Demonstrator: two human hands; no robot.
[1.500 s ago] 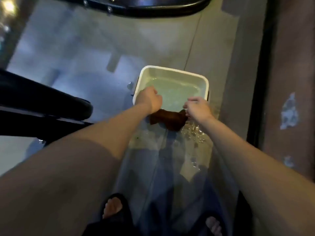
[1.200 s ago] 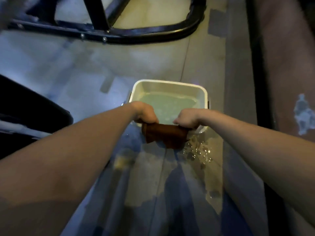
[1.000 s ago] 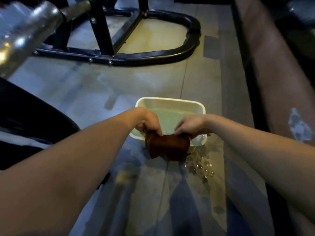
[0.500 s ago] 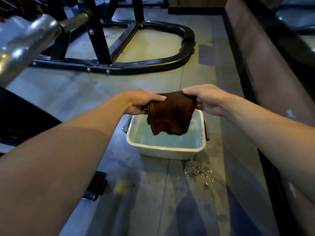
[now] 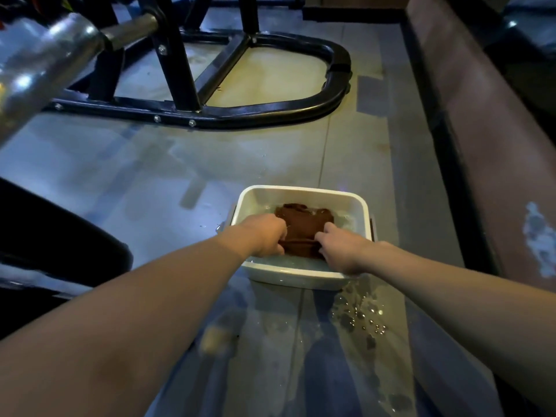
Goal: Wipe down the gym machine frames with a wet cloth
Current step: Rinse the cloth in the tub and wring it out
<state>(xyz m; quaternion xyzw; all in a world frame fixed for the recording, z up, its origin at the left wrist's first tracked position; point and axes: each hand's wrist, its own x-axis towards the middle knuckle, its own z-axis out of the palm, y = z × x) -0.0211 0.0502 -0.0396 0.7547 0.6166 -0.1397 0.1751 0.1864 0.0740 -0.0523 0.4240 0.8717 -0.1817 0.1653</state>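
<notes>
Wet floor (image 5: 210, 182), basin (image 5: 301, 192): cloth (image 5: 304, 228) flat, near edge crosswise, pinched by left hand (image 5: 264, 239), right hand (image 5: 340, 248).

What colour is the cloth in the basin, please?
The cloth is dark reddish-brown, clearest in the head view.

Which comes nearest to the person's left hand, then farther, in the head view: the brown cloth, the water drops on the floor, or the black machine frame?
1. Brown cloth: in the white tub, gripped by the left hand.
2. Water drops: on the floor, just right of the tub's near side.
3. Black machine frame: farthest, on the floor beyond the tub.
</notes>
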